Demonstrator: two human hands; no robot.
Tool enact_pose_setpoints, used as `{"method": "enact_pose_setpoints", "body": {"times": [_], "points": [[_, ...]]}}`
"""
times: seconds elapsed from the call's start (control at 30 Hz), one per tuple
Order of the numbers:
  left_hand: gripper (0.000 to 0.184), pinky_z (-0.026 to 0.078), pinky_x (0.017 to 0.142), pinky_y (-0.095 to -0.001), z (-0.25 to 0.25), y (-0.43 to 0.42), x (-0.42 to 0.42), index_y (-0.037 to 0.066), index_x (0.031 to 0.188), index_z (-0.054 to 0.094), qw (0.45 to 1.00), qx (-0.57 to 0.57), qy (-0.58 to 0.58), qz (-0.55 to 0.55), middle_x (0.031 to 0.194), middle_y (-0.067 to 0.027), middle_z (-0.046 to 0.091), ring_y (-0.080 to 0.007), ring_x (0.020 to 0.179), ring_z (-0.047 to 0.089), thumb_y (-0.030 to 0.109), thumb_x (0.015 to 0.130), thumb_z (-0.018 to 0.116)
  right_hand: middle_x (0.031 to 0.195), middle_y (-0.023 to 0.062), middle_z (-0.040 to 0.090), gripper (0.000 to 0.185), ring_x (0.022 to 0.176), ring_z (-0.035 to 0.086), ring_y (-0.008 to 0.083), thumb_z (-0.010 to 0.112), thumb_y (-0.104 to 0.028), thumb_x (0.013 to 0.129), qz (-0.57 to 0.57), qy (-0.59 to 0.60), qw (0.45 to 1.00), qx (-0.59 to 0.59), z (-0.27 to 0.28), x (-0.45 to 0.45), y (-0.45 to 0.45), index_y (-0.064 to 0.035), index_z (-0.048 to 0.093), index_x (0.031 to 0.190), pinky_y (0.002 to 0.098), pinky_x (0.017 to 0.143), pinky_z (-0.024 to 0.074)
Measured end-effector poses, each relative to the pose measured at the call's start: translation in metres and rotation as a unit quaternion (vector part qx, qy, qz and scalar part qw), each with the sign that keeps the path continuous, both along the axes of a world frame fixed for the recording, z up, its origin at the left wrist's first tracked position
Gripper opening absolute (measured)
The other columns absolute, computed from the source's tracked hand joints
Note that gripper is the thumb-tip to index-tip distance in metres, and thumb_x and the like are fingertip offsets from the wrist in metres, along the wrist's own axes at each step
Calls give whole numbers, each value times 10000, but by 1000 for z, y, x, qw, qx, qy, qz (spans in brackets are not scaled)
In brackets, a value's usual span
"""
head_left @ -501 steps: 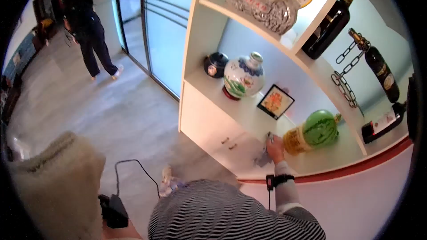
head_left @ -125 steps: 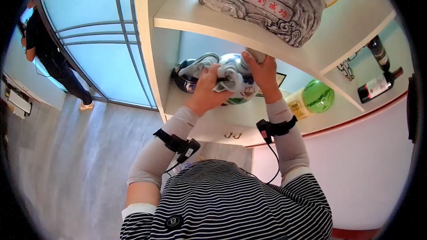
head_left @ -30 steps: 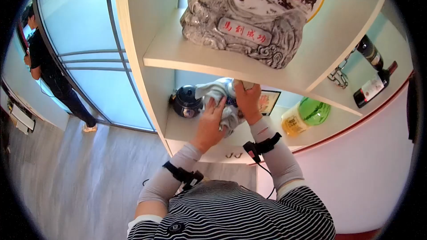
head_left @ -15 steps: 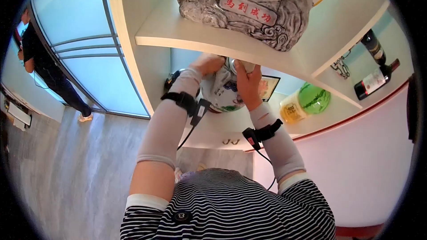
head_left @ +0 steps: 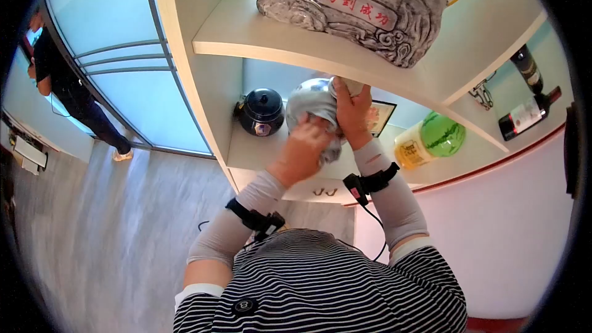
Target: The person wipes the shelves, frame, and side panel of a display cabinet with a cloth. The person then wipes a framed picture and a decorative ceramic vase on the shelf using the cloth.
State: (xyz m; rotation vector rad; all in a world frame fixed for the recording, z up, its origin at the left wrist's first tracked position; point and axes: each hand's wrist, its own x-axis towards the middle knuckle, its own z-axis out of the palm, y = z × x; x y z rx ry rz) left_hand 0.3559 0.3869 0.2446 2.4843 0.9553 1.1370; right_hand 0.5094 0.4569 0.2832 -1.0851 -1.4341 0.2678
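Note:
A rounded white porcelain jar (head_left: 310, 85) stands on the lower shelf, its front mostly hidden by a grey cloth (head_left: 311, 106). My left hand (head_left: 303, 150) is closed on the cloth and presses it to the jar's front; the fingers are slightly blurred. At the jar's upper right, my right hand (head_left: 353, 111) grips it with fingers up near the top. Something whitish shows between those fingers, and I cannot make out whether it is the lid or cloth. To the left of the jar sits a black lidded pot (head_left: 263, 111).
A grey ceramic base with red characters (head_left: 351, 9) stands on the shelf above. Right of my hands are a framed picture (head_left: 382, 116), a green-topped yellow container (head_left: 430, 140) and wine bottles (head_left: 524, 114). A person (head_left: 65, 83) stands by the sliding door (head_left: 135, 80).
My left hand has come down from the jar's upper left to its front, with the grey cloth now covering the painted side. The black pot is uncovered. My right hand stays near the top.

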Motion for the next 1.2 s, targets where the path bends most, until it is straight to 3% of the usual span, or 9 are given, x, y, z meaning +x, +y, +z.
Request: {"method": "enact_pose_setpoints", "body": {"times": [0.07,0.33,0.4,0.7,0.83,0.9,0.97,1.03,1.2], "points": [[660,302,1123,-516,-12,-9,11,36,1301,549,997,75,-21,-2,1218,-253,562,-406,1189,527,138,672,722,1040,96,642,355,930,598,156,684,-138,895,5,-8,1000,1,7,-3,-5,28,525,1166,286,818,482],[569,348,1092,-530,8,3,18,16,1198,581,995,17,-85,50,1110,-223,598,-411,1107,558,119,654,714,1005,77,648,273,894,591,140,677,-119,896,15,-12,1000,7,3,0,-3,24,571,1102,279,798,481],[555,366,1080,-537,13,10,19,12,1178,579,994,-2,-83,68,994,-204,613,-412,1009,584,108,644,692,795,105,673,164,700,636,234,677,-136,849,45,43,998,31,9,-5,-4,18,646,898,356,661,490],[473,428,1007,-497,27,55,-3,-2,1171,601,991,17,-105,79,1074,-230,631,-395,1045,593,89,708,638,708,63,623,159,621,567,186,650,-138,884,26,6,999,24,12,-4,-6,11,629,833,347,579,437],[317,463,899,-468,47,96,-13,20,1061,640,989,-120,-84,9,1062,-268,634,-415,1032,588,90,763,558,697,59,609,152,616,558,188,649,-137,887,29,-9,998,57,7,-3,-2,9,626,852,346,575,432],[295,490,892,-423,24,136,-10,-14,1087,634,997,57,48,-24,1089,-206,648,-372,1021,613,83,826,538,724,65,616,155,630,568,195,657,-140,879,40,14,999,14,12,-5,-8,11,621,879,347,581,440],[242,501,885,-402,15,150,-5,-7,1024,653,996,77,53,3,1087,-170,660,-323,1033,624,105,852,523,744,73,625,168,640,576,202,662,-146,875,33,6,998,46,8,-4,-2,16,620,889,349,589,450],[239,509,883,-393,11,158,-3,16,1021,663,994,61,80,36,1060,-155,671,-302,1019,637,121,848,537,764,80,633,182,650,584,208,666,-152,871,27,1,997,78,4,-4,-2,22,619,900,351,597,459],[339,488,871,-448,33,105,-21,49,1149,609,980,-190,-55,12,1093,-255,635,-434,1039,588,207,874,488,823,110,660,212,725,627,246,674,-180,870,12,1,999,48,10,-6,-5,18,626,926,362,664,491]]}}
